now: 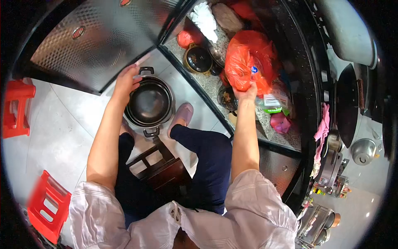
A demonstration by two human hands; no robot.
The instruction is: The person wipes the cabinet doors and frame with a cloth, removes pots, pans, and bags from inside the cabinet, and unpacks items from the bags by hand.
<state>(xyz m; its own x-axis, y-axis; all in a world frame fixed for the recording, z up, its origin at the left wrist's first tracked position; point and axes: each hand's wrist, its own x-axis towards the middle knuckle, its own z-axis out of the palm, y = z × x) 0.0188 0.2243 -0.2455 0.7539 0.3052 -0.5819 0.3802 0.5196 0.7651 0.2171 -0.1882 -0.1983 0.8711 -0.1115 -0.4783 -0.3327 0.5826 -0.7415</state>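
My right hand (247, 92) grips the lower edge of a bulging red plastic bag (244, 62) inside the open cabinet; the bag's contents are hidden. My left hand (126, 83) is beside the edge of the cabinet door (99, 45), over the left rim of a dark two-handled pot (150, 101) on the floor. Its fingers are loosely bent and apart, and I see nothing held in them. Around the bag on the stone shelf are a lidded dark pot (197, 59), a white crumpled bag (204, 20) and a pink bag (280, 123).
A dark wooden stool (166, 176) stands between my legs. Red plastic stools (18, 108) are at the left. The black counter edge (304, 74) curves above the cabinet, with a wok (347, 103) and a metal lid (363, 151) farther right.
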